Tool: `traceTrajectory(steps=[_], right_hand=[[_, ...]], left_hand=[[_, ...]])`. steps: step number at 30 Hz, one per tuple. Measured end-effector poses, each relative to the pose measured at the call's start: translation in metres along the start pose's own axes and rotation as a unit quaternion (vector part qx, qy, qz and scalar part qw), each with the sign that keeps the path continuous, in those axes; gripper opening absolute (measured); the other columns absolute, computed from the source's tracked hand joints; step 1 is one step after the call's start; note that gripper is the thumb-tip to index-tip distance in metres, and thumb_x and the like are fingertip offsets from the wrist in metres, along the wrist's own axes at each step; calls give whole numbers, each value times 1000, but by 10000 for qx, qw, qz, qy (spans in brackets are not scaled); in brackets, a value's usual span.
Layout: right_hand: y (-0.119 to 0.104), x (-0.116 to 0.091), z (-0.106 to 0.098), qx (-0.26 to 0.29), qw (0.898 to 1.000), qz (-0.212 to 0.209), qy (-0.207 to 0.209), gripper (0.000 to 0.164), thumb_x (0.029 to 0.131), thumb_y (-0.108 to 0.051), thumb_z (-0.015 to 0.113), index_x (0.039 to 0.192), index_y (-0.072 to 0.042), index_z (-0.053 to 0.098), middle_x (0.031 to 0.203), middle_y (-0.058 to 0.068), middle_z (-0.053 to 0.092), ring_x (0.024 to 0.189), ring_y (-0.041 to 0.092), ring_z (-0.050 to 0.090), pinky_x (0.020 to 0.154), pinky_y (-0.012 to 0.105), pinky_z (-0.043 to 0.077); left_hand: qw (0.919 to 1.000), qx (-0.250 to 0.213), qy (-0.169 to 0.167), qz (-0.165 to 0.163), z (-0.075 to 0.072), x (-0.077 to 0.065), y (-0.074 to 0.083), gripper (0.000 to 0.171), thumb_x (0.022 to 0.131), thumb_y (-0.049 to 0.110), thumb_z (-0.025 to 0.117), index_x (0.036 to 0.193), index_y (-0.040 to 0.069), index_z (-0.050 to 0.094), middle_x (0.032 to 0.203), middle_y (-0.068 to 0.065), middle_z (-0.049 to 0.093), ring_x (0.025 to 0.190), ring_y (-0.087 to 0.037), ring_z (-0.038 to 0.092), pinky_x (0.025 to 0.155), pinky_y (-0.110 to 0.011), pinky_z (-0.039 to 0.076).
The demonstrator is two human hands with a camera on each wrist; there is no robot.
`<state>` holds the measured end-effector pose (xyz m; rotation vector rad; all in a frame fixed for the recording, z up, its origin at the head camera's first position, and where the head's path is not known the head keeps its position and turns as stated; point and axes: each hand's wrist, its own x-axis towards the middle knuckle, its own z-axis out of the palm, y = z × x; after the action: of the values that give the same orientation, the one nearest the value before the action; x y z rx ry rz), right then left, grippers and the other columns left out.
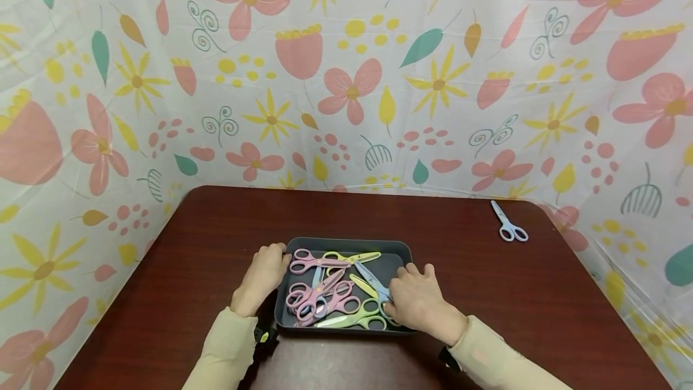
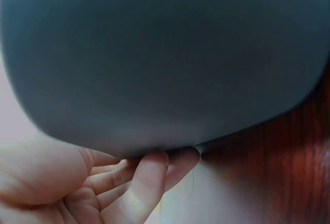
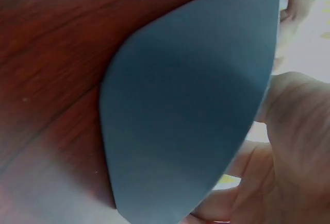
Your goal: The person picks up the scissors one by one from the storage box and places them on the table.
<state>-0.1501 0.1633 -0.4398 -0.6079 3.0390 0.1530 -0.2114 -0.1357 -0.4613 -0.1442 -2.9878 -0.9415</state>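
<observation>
A dark grey tray (image 1: 346,330) holds several pairs of scissors, piled mostly toward its left side. Among them are pink scissors (image 1: 311,262), yellow scissors (image 1: 368,256) and green scissors (image 1: 346,321). My left hand (image 1: 265,275) grips the tray's left rim; its thumb (image 2: 147,177) shows against the wall in the left wrist view. Over the right end of the tray, my right hand (image 1: 419,297) pinches blue scissors (image 1: 370,275) near the handles, which it partly covers. In the right wrist view the tray wall hides its fingertips.
Another pair of light blue scissors (image 1: 506,224) lies on the brown table (image 1: 460,245) near its far right corner. A flower-patterned cloth (image 1: 352,137) hangs behind the table and along both sides.
</observation>
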Motion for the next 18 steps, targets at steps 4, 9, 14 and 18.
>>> traceTrajectory(steps=[4,9,14,18], right_hand=[[0,1,-2,-37,9999,-94,-78,37,75,-33,76,55,-21,48,65,-4,44,71,18,39,73,49,28],[0,1,-2,13,10000,-97,0,40,73,-32,79,53,-21,46,61,-7,42,68,17,37,72,47,28],[4,1,-3,152,9990,-68,403,37,72,-29,79,51,-26,48,61,-8,42,69,15,40,72,47,29],[10,0,-11,403,9963,-121,753,39,72,-29,79,49,-29,48,57,-11,41,68,14,39,71,46,29]], left_hand=[[9999,-75,-50,-54,0,0,1,28,97,9,59,118,-8,62,89,-17,67,61,-19,60,55,-33,47],[10000,14,-47,-3,0,1,1,26,96,9,60,116,-8,63,92,-19,67,67,-23,63,58,-37,48],[9999,107,-4,-4,1,2,0,23,96,10,61,112,-6,65,95,-19,68,77,-29,65,65,-41,50],[9999,133,31,4,2,2,0,22,95,10,61,111,-5,66,97,-19,68,81,-32,66,68,-43,52]])
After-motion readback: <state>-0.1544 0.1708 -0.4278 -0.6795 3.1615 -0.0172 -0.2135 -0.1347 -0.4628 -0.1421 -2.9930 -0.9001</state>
